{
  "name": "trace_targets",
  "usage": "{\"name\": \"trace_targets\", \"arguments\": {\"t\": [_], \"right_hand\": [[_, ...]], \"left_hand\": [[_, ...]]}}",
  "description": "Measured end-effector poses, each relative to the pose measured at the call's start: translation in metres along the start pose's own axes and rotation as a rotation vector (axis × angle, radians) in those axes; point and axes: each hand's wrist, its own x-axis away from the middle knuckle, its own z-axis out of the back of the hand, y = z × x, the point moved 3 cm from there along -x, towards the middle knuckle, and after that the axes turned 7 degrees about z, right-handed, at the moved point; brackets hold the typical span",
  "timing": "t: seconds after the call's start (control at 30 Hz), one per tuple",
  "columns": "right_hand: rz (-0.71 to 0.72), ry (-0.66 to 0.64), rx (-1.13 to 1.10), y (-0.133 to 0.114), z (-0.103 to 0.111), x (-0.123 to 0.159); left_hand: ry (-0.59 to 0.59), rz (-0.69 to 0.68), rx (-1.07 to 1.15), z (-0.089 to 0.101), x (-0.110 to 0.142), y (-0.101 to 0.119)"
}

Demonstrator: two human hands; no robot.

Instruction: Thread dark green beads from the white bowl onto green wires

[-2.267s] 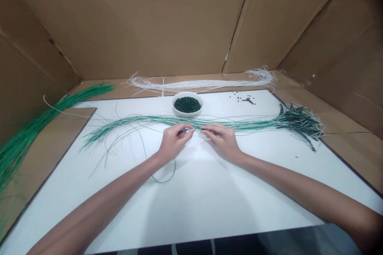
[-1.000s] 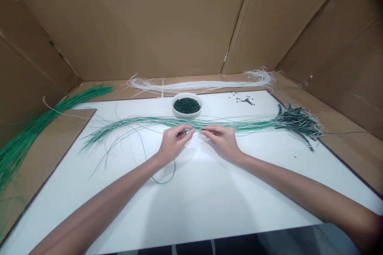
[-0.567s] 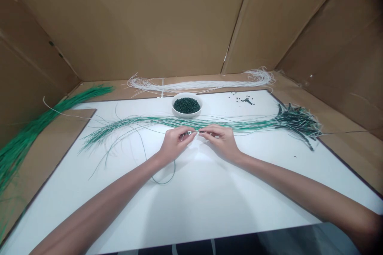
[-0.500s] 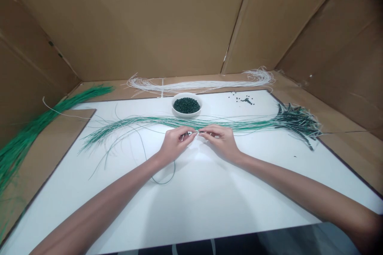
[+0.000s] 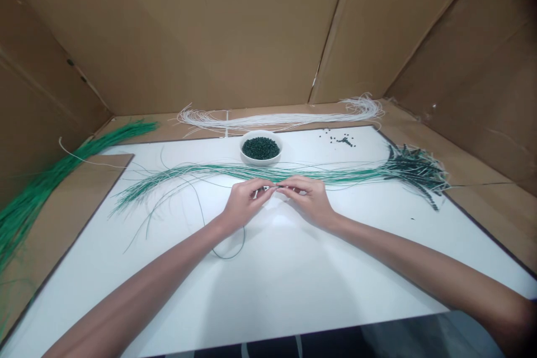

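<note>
At the centre of the frame, the left hand (image 5: 242, 201) and the right hand (image 5: 309, 199) both pinch a thin strand (image 5: 278, 186), probably to keep it steady. The bundle (image 5: 356, 175) lies between them and the bowl (image 5: 261, 163), which stands near, perhaps for easy reach.

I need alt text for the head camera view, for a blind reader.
A left hand and right hand, close together over a white board, pinch something small and dark. Behind them lie green and white strands and a bowl of dark green beads.
</note>
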Motion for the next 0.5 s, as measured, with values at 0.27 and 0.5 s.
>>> {"name": "trace_targets", "arguments": {"t": [0.27,0.5], "right_hand": [[0.024,-0.037,-0.014,0.0002,-0.0009,0.0002],[-0.034,-0.071,-0.090,0.0015,-0.0014,0.0000]], "left_hand": [[0.004,-0.020,-0.025,-0.0025,0.0006,-0.0012],[0.013,-0.033,-0.050,-0.0013,0.0009,0.0003]]}}
